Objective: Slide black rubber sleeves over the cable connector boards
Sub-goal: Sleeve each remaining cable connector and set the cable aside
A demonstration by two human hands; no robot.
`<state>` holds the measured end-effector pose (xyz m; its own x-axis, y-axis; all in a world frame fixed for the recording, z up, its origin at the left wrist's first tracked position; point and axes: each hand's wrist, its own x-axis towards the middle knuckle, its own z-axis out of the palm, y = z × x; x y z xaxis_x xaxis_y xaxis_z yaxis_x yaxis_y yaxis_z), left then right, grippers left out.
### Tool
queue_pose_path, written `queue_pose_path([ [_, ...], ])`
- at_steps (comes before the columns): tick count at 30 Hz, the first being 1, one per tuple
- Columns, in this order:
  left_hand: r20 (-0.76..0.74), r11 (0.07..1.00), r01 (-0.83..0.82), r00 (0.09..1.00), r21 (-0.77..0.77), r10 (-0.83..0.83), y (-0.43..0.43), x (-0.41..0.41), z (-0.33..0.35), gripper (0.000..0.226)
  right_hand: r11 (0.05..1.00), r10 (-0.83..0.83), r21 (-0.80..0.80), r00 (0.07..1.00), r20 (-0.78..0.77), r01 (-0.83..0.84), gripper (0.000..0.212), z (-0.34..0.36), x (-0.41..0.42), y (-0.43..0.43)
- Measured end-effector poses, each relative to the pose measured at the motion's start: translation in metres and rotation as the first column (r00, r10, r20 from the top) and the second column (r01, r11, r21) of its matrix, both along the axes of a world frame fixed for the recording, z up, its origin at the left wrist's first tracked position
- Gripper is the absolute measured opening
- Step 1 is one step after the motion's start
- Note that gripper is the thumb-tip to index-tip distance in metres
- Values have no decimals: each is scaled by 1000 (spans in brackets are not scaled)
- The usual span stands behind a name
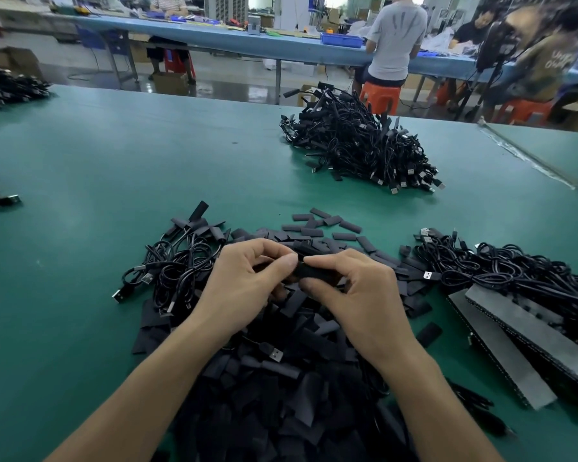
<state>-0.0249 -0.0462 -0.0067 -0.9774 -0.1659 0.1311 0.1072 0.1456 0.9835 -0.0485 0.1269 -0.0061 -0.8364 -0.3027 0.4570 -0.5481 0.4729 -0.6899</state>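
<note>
My left hand (244,281) and right hand (357,295) both pinching one black rubber sleeve (317,271) at frame centre, above loose sleeve pile (281,378), cable bundle (364,145) upper right on green table (114,161).

Grey foam strips (501,353) lie on a green table (114,181).

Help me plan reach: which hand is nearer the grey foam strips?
Right. The right hand sits just left of the grey foam strips; the left hand lies farther left, beyond it.
</note>
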Motion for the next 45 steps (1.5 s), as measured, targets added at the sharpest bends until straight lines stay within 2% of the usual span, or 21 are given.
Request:
queue_pose_path([
  [8,38,1000,7,999,18,-8,-4,-2,-2,11,987,-51,-140,988,148,72,28,2,-10,16],
  [18,2,998,60,998,-10,-60,-5,-3,-2,19,975,50,-220,969,242,5,24,6,-11,20],
  [23,-9,994,93,996,-50,-94,-6,-2,-2,17,976,117,-212,947,298,-54,22,3,-14,23],
  [31,11,989,140,990,-39,-140,-6,-2,-4,14,990,135,-64,959,251,-123,29,7,-15,31],
  [37,6,981,194,981,1,-194,-7,-2,-2,8,992,108,-86,976,190,-93,28,6,-16,27],
  [45,36,968,244,970,-59,-242,-10,-2,-3,6,988,141,-88,972,188,-126,27,4,-17,29],
])
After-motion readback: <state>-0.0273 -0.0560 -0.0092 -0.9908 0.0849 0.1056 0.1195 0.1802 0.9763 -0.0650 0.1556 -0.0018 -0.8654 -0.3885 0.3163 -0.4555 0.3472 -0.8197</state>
